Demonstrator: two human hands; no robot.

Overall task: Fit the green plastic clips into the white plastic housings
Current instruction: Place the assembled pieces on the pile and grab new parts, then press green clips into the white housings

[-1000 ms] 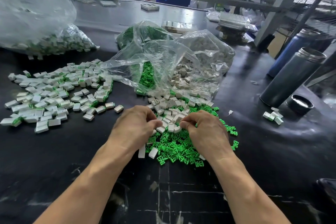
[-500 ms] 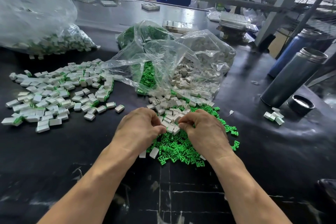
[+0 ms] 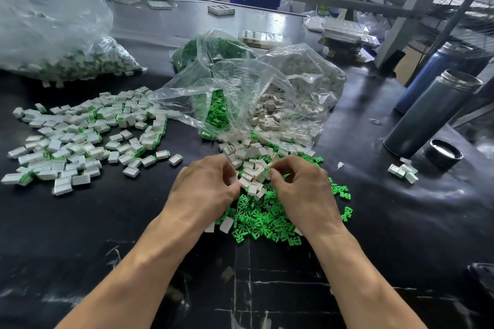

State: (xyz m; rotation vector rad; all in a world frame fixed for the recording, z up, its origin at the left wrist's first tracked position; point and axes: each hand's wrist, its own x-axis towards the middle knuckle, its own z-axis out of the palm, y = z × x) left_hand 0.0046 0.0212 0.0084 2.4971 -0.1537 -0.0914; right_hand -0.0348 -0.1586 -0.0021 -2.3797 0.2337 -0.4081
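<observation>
Single head-worn view looks forward and down, close over the table (image 3: 80, 222).

Factory assembly bench (image 3: 80, 222), bagged parts (image 3: 280, 93), shelving (image 3: 401, 8)

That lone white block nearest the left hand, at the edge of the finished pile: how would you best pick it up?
The small white rectangular plastic housing lies flat and apart from its neighbours. I'd come from above with the left hand and pinch its two long sides with thumb and forefinger, probably the easiest hold.

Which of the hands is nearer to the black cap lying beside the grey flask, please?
The right. The right hand works over the green clips, with bare table between it and the black cap further right; the left hand lies beyond it, further left.
</observation>
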